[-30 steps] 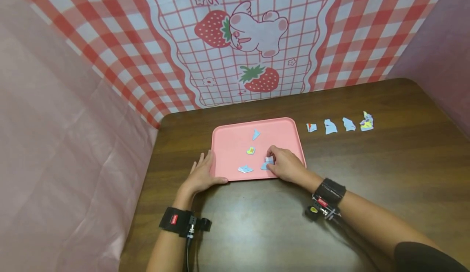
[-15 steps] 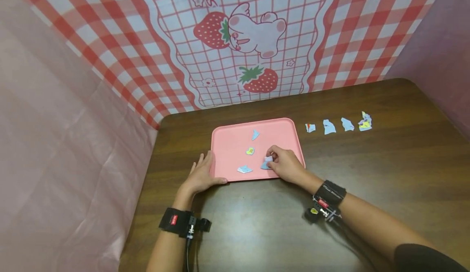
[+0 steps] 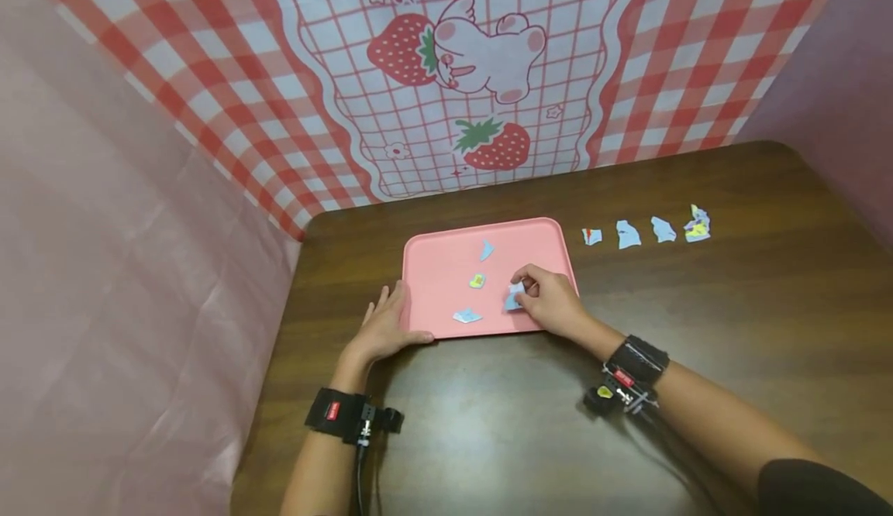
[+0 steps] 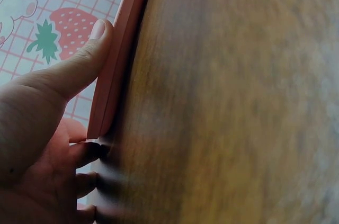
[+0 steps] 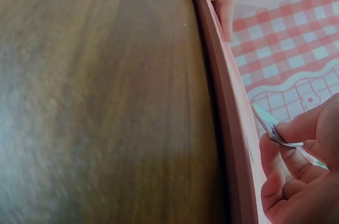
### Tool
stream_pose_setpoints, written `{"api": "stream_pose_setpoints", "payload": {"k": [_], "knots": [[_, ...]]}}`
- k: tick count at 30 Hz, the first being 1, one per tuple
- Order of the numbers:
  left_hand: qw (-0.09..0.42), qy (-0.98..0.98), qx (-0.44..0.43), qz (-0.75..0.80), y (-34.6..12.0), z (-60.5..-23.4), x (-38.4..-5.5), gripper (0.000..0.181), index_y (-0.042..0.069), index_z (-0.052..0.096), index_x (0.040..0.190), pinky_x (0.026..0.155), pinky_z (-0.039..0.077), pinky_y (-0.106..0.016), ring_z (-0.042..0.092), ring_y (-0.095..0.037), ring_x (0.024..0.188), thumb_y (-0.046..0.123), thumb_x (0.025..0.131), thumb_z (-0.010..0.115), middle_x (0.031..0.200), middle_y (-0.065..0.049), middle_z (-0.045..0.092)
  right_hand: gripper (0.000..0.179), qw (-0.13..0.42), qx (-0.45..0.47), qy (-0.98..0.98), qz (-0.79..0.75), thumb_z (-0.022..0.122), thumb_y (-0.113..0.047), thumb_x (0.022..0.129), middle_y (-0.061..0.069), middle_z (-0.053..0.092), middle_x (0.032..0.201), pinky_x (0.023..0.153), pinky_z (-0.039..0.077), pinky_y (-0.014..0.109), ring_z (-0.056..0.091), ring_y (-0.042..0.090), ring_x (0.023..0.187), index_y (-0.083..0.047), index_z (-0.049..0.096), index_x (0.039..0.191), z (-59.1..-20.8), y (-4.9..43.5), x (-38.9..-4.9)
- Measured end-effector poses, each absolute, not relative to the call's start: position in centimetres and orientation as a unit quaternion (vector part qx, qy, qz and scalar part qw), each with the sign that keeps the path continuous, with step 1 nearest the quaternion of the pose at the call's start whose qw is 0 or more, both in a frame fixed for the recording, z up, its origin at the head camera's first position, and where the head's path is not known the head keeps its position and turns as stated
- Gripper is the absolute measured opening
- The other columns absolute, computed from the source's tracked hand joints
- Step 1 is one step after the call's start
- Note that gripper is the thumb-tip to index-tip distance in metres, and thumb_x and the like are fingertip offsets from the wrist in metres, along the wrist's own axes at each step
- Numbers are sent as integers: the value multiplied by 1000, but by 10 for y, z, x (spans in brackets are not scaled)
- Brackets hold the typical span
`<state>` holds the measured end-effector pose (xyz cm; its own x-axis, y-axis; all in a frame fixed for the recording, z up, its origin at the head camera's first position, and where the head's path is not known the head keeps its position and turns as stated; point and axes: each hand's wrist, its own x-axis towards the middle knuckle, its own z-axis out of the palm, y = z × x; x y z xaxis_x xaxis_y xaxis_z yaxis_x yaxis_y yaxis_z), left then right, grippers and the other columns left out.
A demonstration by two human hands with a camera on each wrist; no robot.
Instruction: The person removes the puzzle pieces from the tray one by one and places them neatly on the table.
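Observation:
In the head view a pink tray (image 3: 436, 256) lies on the brown table. My left hand (image 3: 384, 328) rests at its near left corner, thumb on the front rim and fingers spread along the left side. Over the tray's right part, my right hand (image 3: 554, 303) pinches a flat, irregular light-blue paper piece (image 3: 513, 301) between thumb and fingers. The right wrist view shows this piece (image 5: 266, 122) tilted and slightly bent. Further pieces lie on the tray: a narrow blue one (image 3: 486, 249), a small yellow one (image 3: 477, 280) and a blue-white one (image 3: 467, 315).
Right of the tray, several paper pieces form a row: one with red (image 3: 591, 236), two pale blue ones (image 3: 628, 234) and a larger yellow-purple one (image 3: 698, 225). A strawberry-patterned cloth (image 3: 481, 43) hangs behind the table (image 3: 474, 423). Each wrist carries a strapped camera.
My right hand has lifted the light-blue piece slightly and shifted a little to the right, tilting it. The left hand stays at the tray's corner.

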<state>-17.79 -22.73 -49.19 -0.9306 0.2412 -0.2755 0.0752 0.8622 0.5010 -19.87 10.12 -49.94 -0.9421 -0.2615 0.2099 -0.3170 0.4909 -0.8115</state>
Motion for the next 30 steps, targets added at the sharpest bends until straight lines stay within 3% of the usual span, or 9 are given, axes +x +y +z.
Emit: {"api": "stream_pose_setpoints", "payload": {"k": [11,22,30], "knots": [[166,948,81,261,-230,-492,-177,126,6,2,162,118,0,-61,-6,-34,154,65,78,76,168,-12,3,20,44,135,-856,497,72,4,83,7,66,83,67,49,31,62,15,70,-3,71,102,-492,114,-202],[164,948,85,260,-230,-492,-178,125,5,4,162,118,0,-61,-5,-35,154,64,79,77,168,-13,3,21,71,102,-853,507,68,6,83,13,68,83,58,46,19,61,8,67,1,71,104,-495,153,-204],[168,948,87,255,-231,-493,-180,126,5,3,162,118,0,-61,-6,-34,154,65,78,75,168,-12,2,20,93,81,-870,477,68,4,86,15,68,83,61,43,16,58,10,69,3,70,106,-489,177,-209]]}}
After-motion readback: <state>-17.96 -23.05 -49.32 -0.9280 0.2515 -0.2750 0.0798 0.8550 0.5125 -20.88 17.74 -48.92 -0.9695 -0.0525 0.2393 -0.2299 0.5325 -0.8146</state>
